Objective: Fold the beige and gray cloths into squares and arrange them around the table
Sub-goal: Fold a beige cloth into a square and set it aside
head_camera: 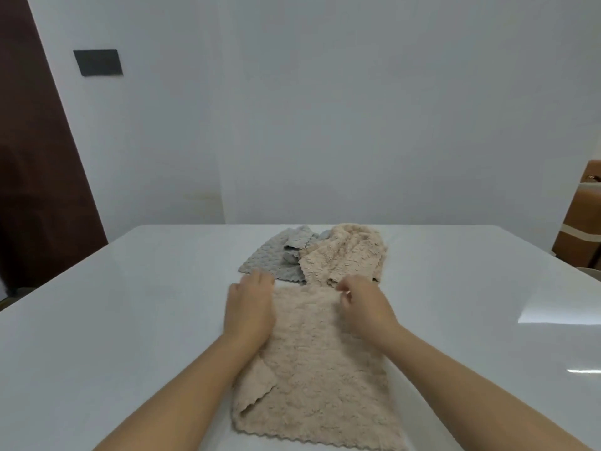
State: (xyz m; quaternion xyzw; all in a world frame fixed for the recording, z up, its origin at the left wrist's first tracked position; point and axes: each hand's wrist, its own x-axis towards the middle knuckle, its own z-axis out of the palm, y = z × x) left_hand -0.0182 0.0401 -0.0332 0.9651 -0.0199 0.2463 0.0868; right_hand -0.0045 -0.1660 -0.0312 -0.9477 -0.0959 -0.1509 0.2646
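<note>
A beige fluffy cloth (pixel 312 379) lies on the white table (pixel 130 320) in front of me, folded over with a loose flap at its lower left. My left hand (pixel 248 307) holds its far left corner, fingers curled under the edge. My right hand (pixel 361 304) pinches the far right part of the same edge. Behind them lies a pile: gray cloths (pixel 276 255) on the left and a crumpled beige cloth (pixel 348 255) on the right, touching each other.
A white wall stands just behind the table's far edge. A brown door (pixel 35 157) is at the left and a brown box-like object (pixel 582 229) at the right edge. Bare tabletop lies left and right of the cloths.
</note>
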